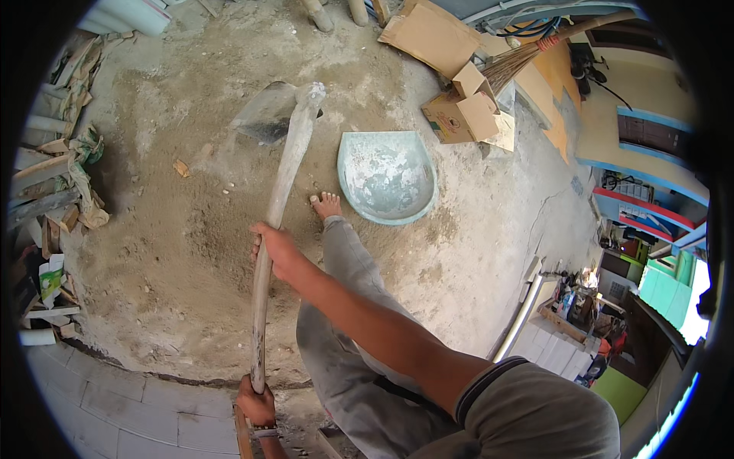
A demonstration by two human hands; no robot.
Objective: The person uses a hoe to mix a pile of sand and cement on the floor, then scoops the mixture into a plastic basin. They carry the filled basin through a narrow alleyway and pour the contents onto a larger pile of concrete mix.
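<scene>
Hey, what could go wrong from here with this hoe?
The hoe blade could strike the bare foot if a swing strays. The basin beside that foot might get knocked or chipped too. The right grip and left grip, both ungloved, could slip or blister on the handle.

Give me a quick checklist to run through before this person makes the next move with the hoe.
1. Right hand gripping the hoe handle: ok, closed around it partway along.
2. Left hand gripping: ok, closed near the handle's lower end.
3. Blade apart from the blue-green scoop: ok, ground shows between them.
4. Visible foot protected: not ok, it is bare.
5. Blade dug into the ground: cannot tell from this angle.
</scene>
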